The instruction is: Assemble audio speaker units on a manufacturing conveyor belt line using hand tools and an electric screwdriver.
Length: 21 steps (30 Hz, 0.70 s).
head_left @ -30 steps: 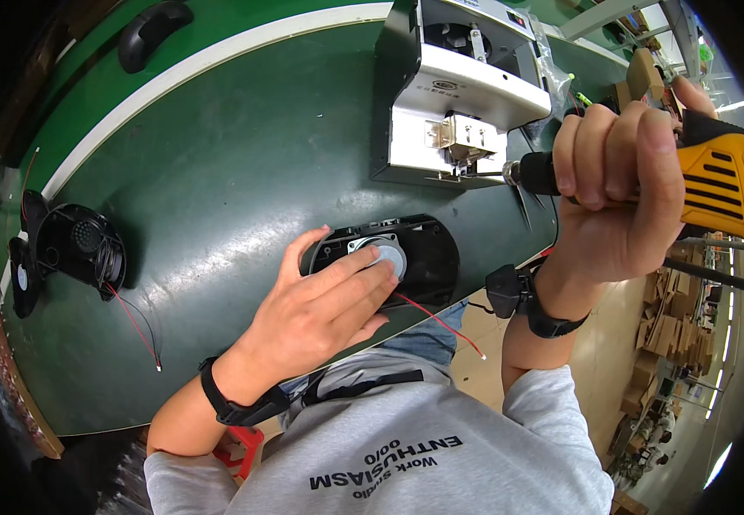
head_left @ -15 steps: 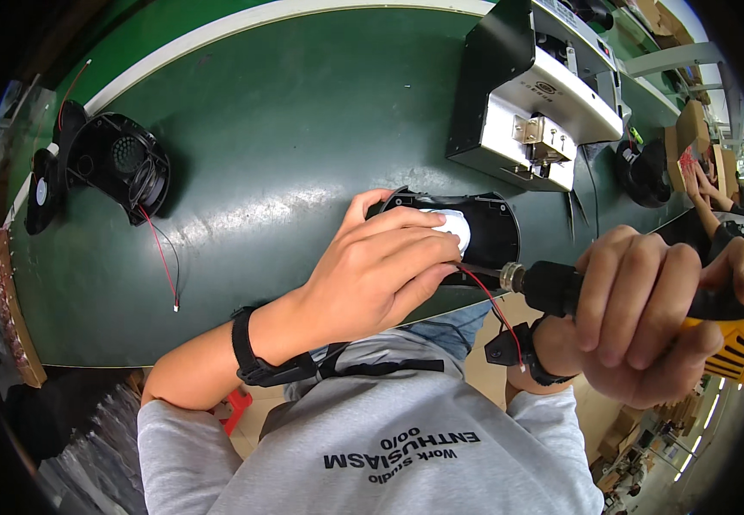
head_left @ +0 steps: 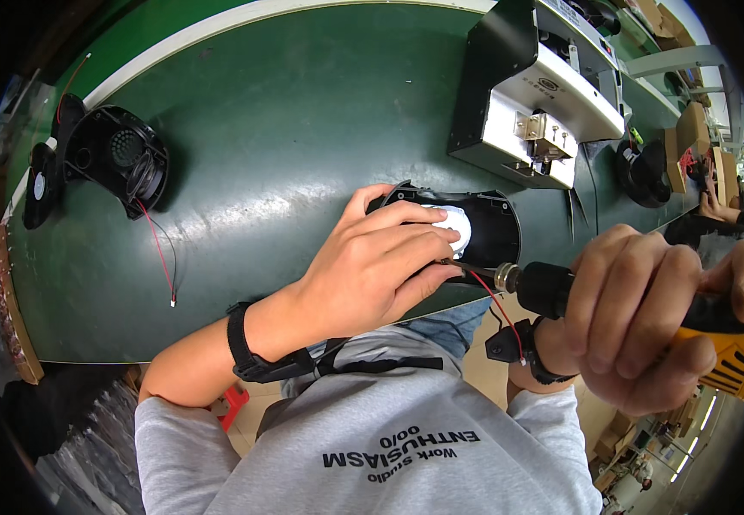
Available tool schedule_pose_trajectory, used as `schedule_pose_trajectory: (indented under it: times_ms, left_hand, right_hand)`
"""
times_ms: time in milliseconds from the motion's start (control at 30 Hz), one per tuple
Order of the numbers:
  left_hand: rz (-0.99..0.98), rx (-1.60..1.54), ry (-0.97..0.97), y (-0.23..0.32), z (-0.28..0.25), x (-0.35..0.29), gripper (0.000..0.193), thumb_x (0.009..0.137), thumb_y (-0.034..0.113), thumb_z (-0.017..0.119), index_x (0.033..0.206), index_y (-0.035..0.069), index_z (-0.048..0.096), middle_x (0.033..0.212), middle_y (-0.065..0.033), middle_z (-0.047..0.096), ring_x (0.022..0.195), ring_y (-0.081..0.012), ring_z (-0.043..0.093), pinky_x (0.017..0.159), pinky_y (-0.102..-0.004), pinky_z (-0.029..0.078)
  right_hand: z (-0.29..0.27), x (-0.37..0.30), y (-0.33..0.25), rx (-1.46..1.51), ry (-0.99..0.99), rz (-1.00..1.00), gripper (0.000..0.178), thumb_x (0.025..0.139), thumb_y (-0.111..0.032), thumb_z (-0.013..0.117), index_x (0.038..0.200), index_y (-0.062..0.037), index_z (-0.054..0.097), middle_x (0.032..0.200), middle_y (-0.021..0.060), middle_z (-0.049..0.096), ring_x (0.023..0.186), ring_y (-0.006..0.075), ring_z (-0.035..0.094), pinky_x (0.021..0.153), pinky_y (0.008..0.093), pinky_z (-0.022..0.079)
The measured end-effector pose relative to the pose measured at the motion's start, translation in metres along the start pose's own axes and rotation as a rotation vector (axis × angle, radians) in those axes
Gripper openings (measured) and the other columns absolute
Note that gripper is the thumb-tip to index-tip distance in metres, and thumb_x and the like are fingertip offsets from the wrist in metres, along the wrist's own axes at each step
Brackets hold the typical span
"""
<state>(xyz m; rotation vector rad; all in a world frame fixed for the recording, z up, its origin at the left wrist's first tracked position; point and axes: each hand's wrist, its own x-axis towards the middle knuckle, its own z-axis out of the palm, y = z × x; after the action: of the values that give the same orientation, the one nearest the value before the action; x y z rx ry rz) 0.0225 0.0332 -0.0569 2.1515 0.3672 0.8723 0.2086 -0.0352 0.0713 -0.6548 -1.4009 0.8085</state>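
Observation:
My left hand [head_left: 389, 253] is closed over the near left side of a black curved plastic housing [head_left: 494, 227] at the table's front edge. Its fingertips rest on a round white part [head_left: 454, 230] inside the housing. My right hand [head_left: 638, 318] grips a yellow and black power screwdriver [head_left: 545, 290], its tool pointing left. The bit runs to the tips of my left thumb and index finger, where the fingers hide its contact point. A red wire [head_left: 501, 307] hangs from the housing past the bit.
A black and silver bench machine [head_left: 535, 103] stands at the back right. Another black housing [head_left: 119, 159] with coiled cable lies at the left, its thin wires [head_left: 166, 266] trailing on the green table [head_left: 295, 112]. Far right are a black part [head_left: 644, 172], cardboard boxes [head_left: 692, 129] and a co-worker's hand [head_left: 717, 209].
The power screwdriver has shifted slightly, its bit still at my left fingertips. My left hand stays on the housing. At far right, the co-worker's hand has moved lower in the picture.

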Motion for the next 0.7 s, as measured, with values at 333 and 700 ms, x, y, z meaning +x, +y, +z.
schedule_pose_trajectory:
  times_ms: [333, 700]
  left_hand:
    - [-0.013, -0.001, -0.017, 0.000, -0.002, 0.002, 0.027, 0.079, 0.017, 0.087, 0.100, 0.009, 0.073, 0.112, -0.0038, 0.077, 0.116, -0.0248, 0.069, 0.107, -0.0532, 0.039]
    - [0.215, 0.309, -0.071, 0.003, 0.002, -0.008, 0.020, 0.080, 0.012, 0.078, 0.098, 0.002, 0.076, 0.113, -0.0078, 0.073, 0.114, -0.0197, 0.069, 0.104, -0.0637, 0.045]
  right_hand:
    - [-0.012, -0.003, 0.002, 0.004, -0.001, -0.045, 0.031, 0.106, -0.029, 0.059, 0.130, -0.0129, 0.047, 0.068, -0.0063, 0.059, 0.049, 0.0022, 0.055, 0.046, 0.0149, 0.049]
    - [-0.014, 0.000, 0.020, -0.134, -0.037, 0.024, 0.037, 0.106, -0.028, 0.063, 0.136, -0.0189, 0.043, 0.068, -0.0029, 0.058, 0.049, 0.0082, 0.055, 0.047, 0.0232, 0.052]
